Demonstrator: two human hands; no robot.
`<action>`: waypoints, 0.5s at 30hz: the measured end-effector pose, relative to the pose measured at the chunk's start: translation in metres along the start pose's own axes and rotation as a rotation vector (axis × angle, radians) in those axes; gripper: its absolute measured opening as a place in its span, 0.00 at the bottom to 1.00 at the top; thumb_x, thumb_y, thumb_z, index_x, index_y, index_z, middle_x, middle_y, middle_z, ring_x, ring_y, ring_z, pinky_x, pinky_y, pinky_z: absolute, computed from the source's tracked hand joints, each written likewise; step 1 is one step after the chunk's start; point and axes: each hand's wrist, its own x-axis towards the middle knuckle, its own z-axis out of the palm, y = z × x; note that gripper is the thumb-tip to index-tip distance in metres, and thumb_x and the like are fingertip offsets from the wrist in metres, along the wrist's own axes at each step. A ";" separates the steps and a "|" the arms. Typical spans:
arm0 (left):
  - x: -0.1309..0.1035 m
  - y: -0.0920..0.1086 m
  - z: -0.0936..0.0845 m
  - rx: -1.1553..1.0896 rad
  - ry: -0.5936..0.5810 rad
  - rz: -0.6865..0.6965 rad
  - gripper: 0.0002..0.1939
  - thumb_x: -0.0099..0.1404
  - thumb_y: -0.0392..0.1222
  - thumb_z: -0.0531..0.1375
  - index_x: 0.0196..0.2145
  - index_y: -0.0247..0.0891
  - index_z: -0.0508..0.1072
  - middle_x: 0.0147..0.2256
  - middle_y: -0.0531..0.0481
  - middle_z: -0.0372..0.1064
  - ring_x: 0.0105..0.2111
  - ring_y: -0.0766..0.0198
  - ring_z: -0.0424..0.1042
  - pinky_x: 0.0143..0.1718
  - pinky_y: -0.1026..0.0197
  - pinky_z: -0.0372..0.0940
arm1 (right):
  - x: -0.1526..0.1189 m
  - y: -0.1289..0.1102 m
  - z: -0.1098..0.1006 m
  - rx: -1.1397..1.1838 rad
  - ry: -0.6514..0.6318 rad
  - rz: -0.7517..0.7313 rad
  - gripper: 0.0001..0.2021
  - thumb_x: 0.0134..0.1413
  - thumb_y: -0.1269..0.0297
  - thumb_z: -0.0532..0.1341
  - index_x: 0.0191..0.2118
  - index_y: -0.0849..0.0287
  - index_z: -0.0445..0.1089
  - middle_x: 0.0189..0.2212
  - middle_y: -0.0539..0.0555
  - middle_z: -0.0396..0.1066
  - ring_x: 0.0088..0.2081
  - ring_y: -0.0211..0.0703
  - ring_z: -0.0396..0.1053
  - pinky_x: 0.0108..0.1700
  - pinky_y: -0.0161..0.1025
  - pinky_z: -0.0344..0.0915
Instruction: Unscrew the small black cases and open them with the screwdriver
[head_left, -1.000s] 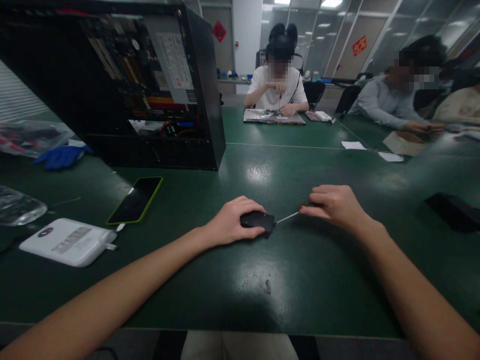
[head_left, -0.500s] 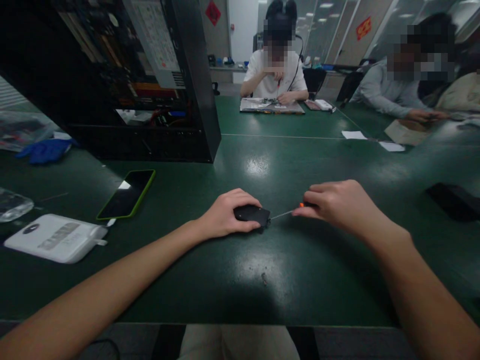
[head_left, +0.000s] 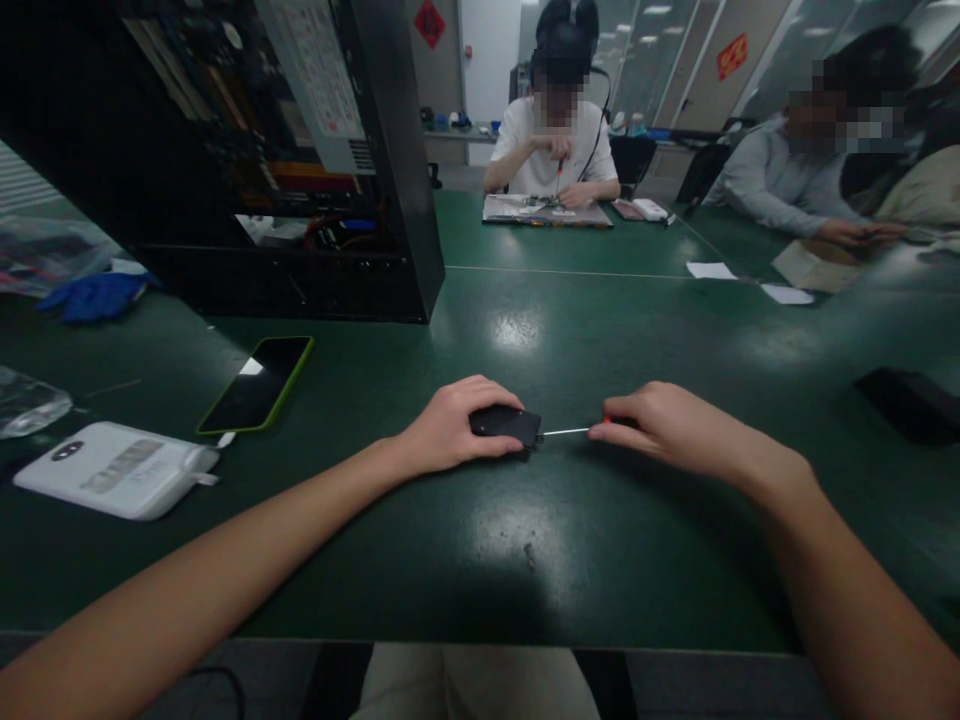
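My left hand (head_left: 448,428) is wrapped round a small black rectangular case (head_left: 510,425) with rounded edges, held low over the green table. Thumb and fingers grip its two long sides, and the palm hides its left end. In my right hand (head_left: 660,420) is a screwdriver (head_left: 566,432) with a thin metal shaft and a red-orange handle, mostly hidden by the fingers. The shaft lies nearly level and points left. Its tip meets the right end of the case, where small dark parts show, too fine to make out.
An open computer tower (head_left: 315,285) stands at the back left. Before it lie a phone in a green case (head_left: 256,388) and a white power bank (head_left: 112,472). A black object (head_left: 911,402) sits at the right. Across the table a person (head_left: 555,160) works on a flat panel (head_left: 547,212).
My right hand has dropped a little, bringing the screwdriver's shaft from a slant to nearly level. The left hand keeps its grip on the black case.
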 end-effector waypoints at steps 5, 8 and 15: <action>0.000 -0.002 0.001 0.057 0.021 -0.056 0.18 0.66 0.52 0.70 0.48 0.40 0.78 0.46 0.46 0.78 0.47 0.54 0.75 0.51 0.52 0.67 | 0.000 0.001 0.004 -0.181 0.249 -0.090 0.26 0.71 0.41 0.52 0.35 0.57 0.73 0.30 0.54 0.76 0.29 0.44 0.71 0.33 0.40 0.57; 0.000 -0.002 0.002 0.087 0.039 -0.072 0.19 0.66 0.53 0.70 0.49 0.40 0.77 0.47 0.46 0.78 0.47 0.53 0.75 0.51 0.51 0.67 | 0.004 -0.002 0.009 -0.153 0.271 -0.140 0.22 0.71 0.44 0.55 0.36 0.57 0.71 0.31 0.54 0.76 0.29 0.42 0.71 0.33 0.39 0.57; 0.000 -0.001 0.003 0.108 0.045 -0.084 0.19 0.66 0.52 0.70 0.49 0.40 0.77 0.48 0.46 0.78 0.47 0.53 0.75 0.51 0.50 0.67 | 0.021 -0.008 0.025 0.039 0.137 -0.111 0.22 0.72 0.43 0.54 0.39 0.58 0.70 0.31 0.54 0.74 0.31 0.43 0.71 0.34 0.38 0.59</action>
